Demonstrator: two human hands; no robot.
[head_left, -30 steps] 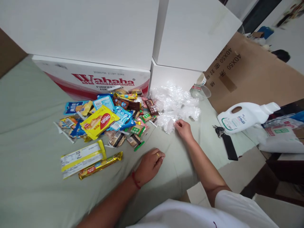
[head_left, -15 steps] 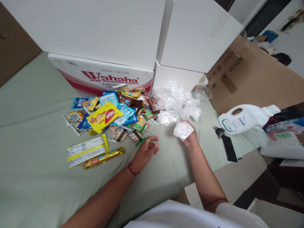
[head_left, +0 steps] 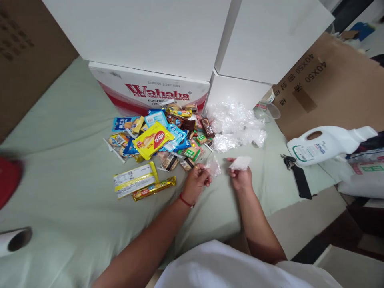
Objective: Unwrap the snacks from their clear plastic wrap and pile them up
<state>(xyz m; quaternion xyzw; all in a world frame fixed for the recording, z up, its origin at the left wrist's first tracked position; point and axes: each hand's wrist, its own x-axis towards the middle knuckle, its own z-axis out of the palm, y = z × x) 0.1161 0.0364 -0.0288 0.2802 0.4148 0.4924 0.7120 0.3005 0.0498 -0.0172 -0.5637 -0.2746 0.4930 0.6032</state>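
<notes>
My left hand (head_left: 196,183) is closed, pinching a thin piece of clear plastic film (head_left: 214,165) between thumb and fingers. To its right, my right hand (head_left: 242,180) grips a flat, whitish packet (head_left: 241,163), whose contents I cannot make out. The two hands are apart, low over the green sheet (head_left: 219,208). Beyond them lies a heap of crumpled clear plastic (head_left: 237,124). Left of that heap is a pile of wrapped snacks, with a yellow wafer pack (head_left: 153,141) on top. Nearer me lie a white-and-yellow pack (head_left: 135,181) and a long gold-wrapped snack (head_left: 154,189).
A Wahaha carton (head_left: 150,90) and white boxes stand behind the piles. On the right are a white detergent bottle (head_left: 327,146), keys with a black holder (head_left: 300,180), and a brown cardboard sheet (head_left: 324,88). At far left are a red object (head_left: 9,180) and a white roll (head_left: 13,242).
My left hand has moved towards my right hand and closed on clear plastic film. The crumpled, shiny bundle in my right hand now looks flatter and whiter. The view has shifted left.
</notes>
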